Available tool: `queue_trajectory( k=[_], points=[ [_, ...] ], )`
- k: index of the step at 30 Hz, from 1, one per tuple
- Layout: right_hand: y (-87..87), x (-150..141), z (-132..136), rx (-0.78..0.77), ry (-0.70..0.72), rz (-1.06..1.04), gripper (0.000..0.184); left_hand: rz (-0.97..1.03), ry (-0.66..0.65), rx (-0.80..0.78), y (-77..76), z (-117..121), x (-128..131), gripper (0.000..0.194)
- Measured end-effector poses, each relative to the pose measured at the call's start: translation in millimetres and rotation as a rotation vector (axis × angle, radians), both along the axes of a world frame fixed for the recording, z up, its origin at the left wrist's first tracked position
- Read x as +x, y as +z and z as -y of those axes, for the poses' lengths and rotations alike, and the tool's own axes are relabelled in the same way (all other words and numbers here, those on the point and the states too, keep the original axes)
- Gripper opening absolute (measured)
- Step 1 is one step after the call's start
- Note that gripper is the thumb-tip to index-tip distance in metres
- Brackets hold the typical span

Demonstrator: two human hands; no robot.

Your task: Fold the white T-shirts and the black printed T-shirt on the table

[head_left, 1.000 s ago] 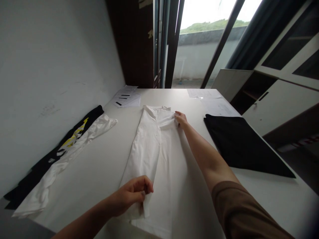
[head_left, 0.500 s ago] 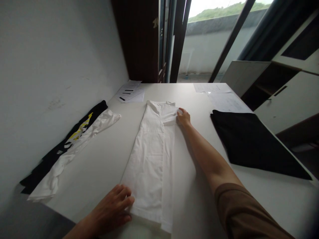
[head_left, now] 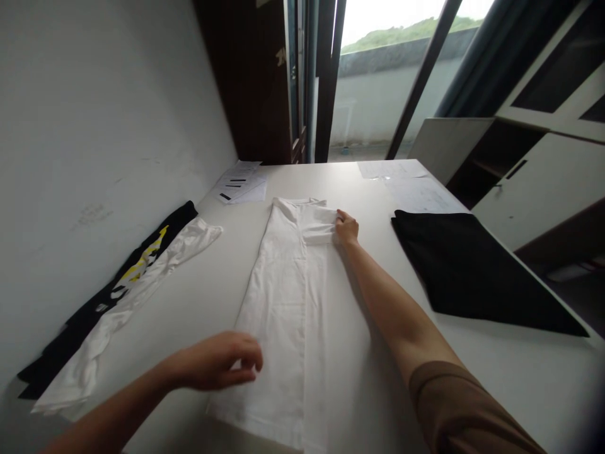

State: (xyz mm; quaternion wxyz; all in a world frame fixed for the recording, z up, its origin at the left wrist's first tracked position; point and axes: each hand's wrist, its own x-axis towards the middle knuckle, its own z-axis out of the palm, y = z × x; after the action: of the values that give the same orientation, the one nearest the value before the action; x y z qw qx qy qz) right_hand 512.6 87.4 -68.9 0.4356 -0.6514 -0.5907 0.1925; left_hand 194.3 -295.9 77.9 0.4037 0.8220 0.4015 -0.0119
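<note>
A white shirt [head_left: 288, 296] lies folded lengthwise into a long strip down the middle of the white table [head_left: 203, 284]. My right hand [head_left: 346, 228] reaches to the far end and pinches the folded sleeve edge near the collar. My left hand [head_left: 217, 364] hovers just above the shirt's near left edge, fingers loosely curled and holding nothing.
A black cloth [head_left: 472, 271] lies flat on the right. Along the left wall lie a black garment with yellow print [head_left: 142, 257] and a white garment [head_left: 113, 318]. Papers [head_left: 239, 185] rest at the far left, more sheets [head_left: 406, 176] at the far right. A cabinet [head_left: 534, 183] stands to the right.
My left hand let go of the shirt's near edge, pressed it flat, then lifted off. My right hand stayed at the far sleeve edge.
</note>
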Motion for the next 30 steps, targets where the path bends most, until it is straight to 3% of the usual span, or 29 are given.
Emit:
queue_trajectory(
  k=[3,6,8,10,13,18,22,26,30],
  points=[
    [-0.6,-5,6,0.060,0.025,0.049,0.052,0.074,0.117,0.175,-11.4,-96,13,0.015],
    [-1.9,-8,9,0.126,0.065,0.064,0.054,-0.086,0.361,0.430,-34.2,-210,32,0.017],
    [-2.9,-7,9,0.155,0.090,0.051,0.056,-0.140,0.464,0.512,-50.6,-279,45,0.025],
    [-3.8,-4,8,0.183,0.101,0.032,0.057,-0.184,0.526,0.554,-67.2,-336,54,0.032],
    [-5.3,0,5,0.234,0.064,-0.011,0.056,-0.266,0.626,0.570,-92.9,-397,59,0.045],
    [-8.6,2,3,0.262,-0.005,-0.075,0.054,-0.405,0.745,0.522,-127.6,-455,51,0.058],
    [-9.9,0,3,0.235,0.014,-0.079,0.053,-0.444,0.693,0.494,-137.3,-483,40,0.064],
    [-8.7,0,4,0.222,0.022,-0.061,0.052,-0.451,0.699,0.512,-136.6,-488,33,0.068],
    [-5.5,0,7,0.212,0.021,-0.037,0.053,-0.413,0.679,0.576,-130.0,-472,43,0.067]
  ],
)
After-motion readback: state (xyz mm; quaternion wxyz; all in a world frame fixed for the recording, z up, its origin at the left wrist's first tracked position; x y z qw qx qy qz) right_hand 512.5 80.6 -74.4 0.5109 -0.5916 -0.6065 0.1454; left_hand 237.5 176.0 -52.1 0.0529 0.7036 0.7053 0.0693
